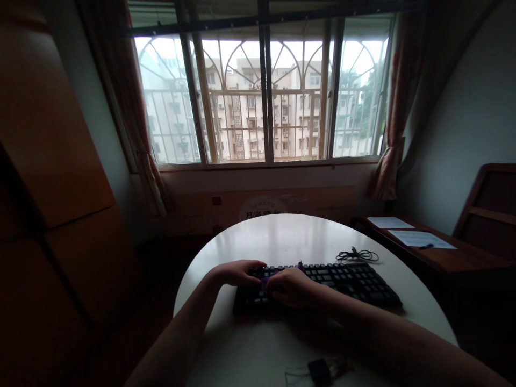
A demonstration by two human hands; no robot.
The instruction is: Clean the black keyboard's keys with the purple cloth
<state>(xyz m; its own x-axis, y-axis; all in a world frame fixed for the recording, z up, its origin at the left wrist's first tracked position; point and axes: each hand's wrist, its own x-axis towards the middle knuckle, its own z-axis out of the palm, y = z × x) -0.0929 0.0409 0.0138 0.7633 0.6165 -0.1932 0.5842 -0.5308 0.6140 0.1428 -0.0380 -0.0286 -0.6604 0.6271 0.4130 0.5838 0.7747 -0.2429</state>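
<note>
A black keyboard (pixel 363 285) lies at a slant across the round white table. My left hand (pixel 242 272) holds its left end, with the fingers along the far edge and the thumb reaching over the keys. Just right of that, my right hand (pixel 293 287) is closed low over the keys. From its curled fingers shows a small purple thing (pixel 265 281), close to my left thumb; its kind is too dark and covered to make out. Another bit of purple sticks up behind my right knuckles. Both hands hide many of the left keys.
Behind the keyboard's right half sits a coiled black cable (pixel 357 256). Near me on the white table (pixel 278 236) lies a small dark block (pixel 319 371) with thin wire-like pieces. At right, a brown table (pixel 475 258) bears paper sheets (pixel 421 239) and a dark pen-like object.
</note>
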